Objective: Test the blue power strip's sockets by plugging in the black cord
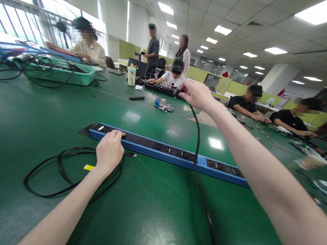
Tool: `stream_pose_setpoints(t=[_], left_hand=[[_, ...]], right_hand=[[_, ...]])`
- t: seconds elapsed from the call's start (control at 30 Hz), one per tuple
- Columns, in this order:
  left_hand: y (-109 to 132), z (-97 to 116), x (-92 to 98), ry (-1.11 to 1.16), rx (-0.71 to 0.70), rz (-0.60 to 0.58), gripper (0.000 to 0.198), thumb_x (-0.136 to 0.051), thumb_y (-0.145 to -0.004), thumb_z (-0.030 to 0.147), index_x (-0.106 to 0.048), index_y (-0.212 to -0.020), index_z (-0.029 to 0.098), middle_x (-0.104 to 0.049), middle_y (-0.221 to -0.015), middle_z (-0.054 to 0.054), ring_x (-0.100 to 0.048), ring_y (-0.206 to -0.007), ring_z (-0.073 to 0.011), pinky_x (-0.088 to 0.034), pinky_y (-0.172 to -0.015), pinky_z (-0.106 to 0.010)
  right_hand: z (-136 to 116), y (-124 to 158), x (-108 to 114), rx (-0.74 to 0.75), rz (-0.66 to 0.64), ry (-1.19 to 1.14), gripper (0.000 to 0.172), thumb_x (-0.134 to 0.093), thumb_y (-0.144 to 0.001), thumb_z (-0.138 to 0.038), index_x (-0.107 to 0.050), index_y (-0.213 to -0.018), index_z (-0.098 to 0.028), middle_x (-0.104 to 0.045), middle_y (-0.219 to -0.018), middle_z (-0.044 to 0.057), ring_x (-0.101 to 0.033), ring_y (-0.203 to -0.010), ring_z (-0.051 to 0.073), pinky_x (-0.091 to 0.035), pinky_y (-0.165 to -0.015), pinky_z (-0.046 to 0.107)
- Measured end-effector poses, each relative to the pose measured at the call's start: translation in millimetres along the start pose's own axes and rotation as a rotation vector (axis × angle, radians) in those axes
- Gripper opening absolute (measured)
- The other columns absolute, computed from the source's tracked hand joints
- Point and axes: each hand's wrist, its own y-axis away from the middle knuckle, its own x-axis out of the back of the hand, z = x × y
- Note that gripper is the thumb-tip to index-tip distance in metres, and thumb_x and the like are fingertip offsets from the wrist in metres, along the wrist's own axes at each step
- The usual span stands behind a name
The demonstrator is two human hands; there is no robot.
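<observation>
Left hand (pixel 110 148) on a long blue power strip (pixel 162 156) across a green table (pixel 65 103), apparently steadying it — whether it grips, I cannot tell. Right hand (pixel 197 95) pinches a black cable (pixel 198 138) near its end, held aloft; bringing that to a socket (pixel 158 146) would call for lowering and lining up.

The green desk (pixel 151 225) is smooth and glossy, mirroring pale patches of light. The power strip (pixel 169 158) has a smooth blue casing, apparently metal, with black plastic sockets (pixel 158 146). The raised cord (pixel 198 140) has a smooth, rubbery-looking black jacket. The basket (pixel 81 78) is perforated plastic; the gloves (pixel 163 105) look like cloth, softly crumpled.
</observation>
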Motion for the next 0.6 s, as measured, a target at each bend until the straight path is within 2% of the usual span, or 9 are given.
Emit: stream_pose_setpoints(t=[0.13,0.27,0.37,0.6], left_hand=[[-0.3,0.5,1.3,0.006,-0.001,-0.002,0.036,-0.046,-0.095,0.01,-0.068,-0.121,0.02,-0.07,-0.121,-0.012,-0.063,-0.115,-0.0286,-0.048,-0.1,-0.04],[-0.7,1.0,2.2,-0.009,-0.008,0.001,0.035,-0.046,-0.095,0.01,-0.067,-0.121,0.021,-0.07,-0.121,-0.011,-0.063,-0.114,-0.0288,-0.048,-0.098,-0.04],[-0.6,1.3,1.8,-0.02,-0.01,0.0,0.035,-0.047,-0.095,0.01,-0.067,-0.121,0.021,-0.07,-0.121,-0.011,-0.063,-0.113,-0.029,-0.048,-0.098,-0.04],[0.1,0.8,0.6,-0.017,-0.007,0.0,0.035,-0.047,-0.095,0.01,-0.066,-0.121,0.02,-0.07,-0.121,-0.011,-0.063,-0.114,-0.0291,-0.048,-0.099,-0.041]], right_hand=[[-70.0,18.5,-43.7,0.355,-0.206,-0.019,0.024,-0.066,-0.101,-0.028,-0.064,-0.123,-0.018,-0.074,-0.112,0.011,-0.069,-0.102,0.025,-0.046,-0.082,0.031],[-122.9,32.9,-77.2,0.63,-0.308,-0.002,0.016,-0.057,-0.104,-0.014,-0.066,-0.117,-0.018,-0.075,-0.105,0.01,-0.069,-0.097,0.021,-0.044,-0.075,0.029],[-139.2,35.7,-86.2,0.733,-0.299,-0.006,0.014,-0.056,-0.105,-0.012,-0.066,-0.113,-0.017,-0.075,-0.105,0.01,-0.066,-0.101,0.02,-0.045,-0.072,0.028],[-144.9,31.9,-92.7,0.789,-0.224,-0.014,0.011,-0.053,-0.107,-0.014,-0.063,-0.113,-0.016,-0.073,-0.106,0.01,-0.062,-0.106,0.021,-0.047,-0.07,0.029]])
